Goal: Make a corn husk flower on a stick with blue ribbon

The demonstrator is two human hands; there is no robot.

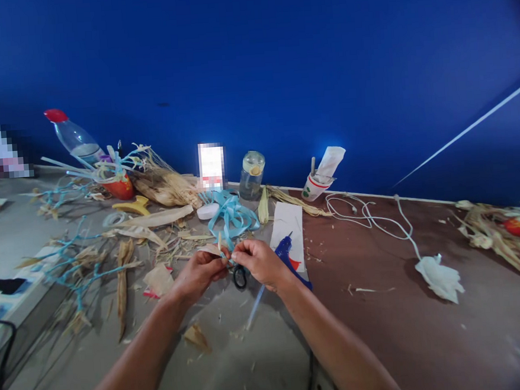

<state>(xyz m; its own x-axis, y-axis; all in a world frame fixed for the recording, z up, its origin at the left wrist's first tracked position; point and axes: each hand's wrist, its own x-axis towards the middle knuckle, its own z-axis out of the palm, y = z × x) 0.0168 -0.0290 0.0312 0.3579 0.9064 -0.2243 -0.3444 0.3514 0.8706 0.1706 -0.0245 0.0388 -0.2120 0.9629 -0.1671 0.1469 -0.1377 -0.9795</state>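
My left hand [208, 266] and my right hand [256, 259] meet over the middle of the table, fingertips nearly touching, both closed in a pinch. A pale piece of dried husk [213, 248] sticks up from the left fingers. Light-blue ribbon [231, 218] lies in a loose pile just beyond and runs down to the fingertips; the small part between them is mostly hidden. Black scissors handles [239, 277] show right below the hands. Beside my right wrist, a blue glue gun [285, 250] rests on a white card [287, 217], with a translucent glue stick [255, 307] nearby.
Blue-wrapped branches [81, 279], dried husks [165, 184] and a yellow claw clip [132, 205] spread leftward. Along the back stand a red-capped bottle [75, 136], a glass jar [251, 176] and a paper cup [316, 186]. A white cable [377, 217] and crumpled tissue [439, 277] lie right.
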